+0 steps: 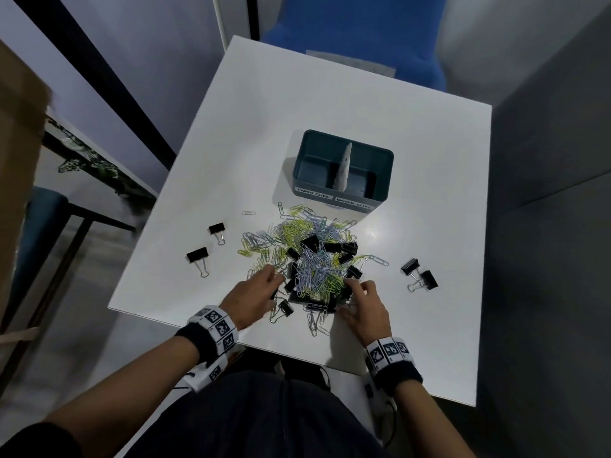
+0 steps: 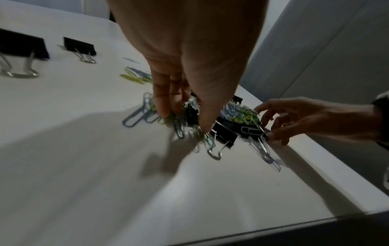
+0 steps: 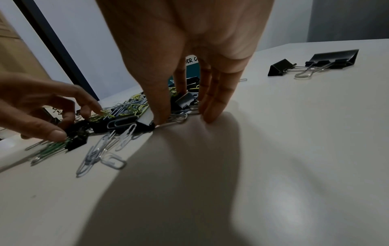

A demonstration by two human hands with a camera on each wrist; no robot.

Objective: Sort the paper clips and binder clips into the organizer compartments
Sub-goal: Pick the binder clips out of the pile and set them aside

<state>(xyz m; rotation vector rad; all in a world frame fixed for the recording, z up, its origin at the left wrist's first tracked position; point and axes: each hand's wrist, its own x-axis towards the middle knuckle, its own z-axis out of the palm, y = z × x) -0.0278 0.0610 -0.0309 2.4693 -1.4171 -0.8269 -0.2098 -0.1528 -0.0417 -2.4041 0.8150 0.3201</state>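
A mixed heap of blue and yellow paper clips (image 1: 307,256) and black binder clips (image 1: 332,247) lies mid-table, in front of the teal organizer (image 1: 380,157). The organizer has two compartments, labelled paper clips on the left and binder clips on the right. My left hand (image 1: 276,282) reaches into the heap's near-left side, with its fingertips (image 2: 166,111) and thumb pointing down onto paper clips. My right hand (image 1: 350,292) is at the near-right side. Its thumb (image 3: 160,118) touches a black binder clip (image 3: 145,119) and its fingertips (image 3: 210,116) rest on the table. Neither hand plainly holds anything.
Two stray binder clips (image 1: 198,256) lie on the white table (image 1: 413,143) to the left of the heap. Two more (image 1: 420,274) lie to the right. A lone paper clip (image 1: 248,213) sits at the back left. A blue chair (image 1: 357,34) stands beyond the far edge. The near table edge is just behind my wrists.
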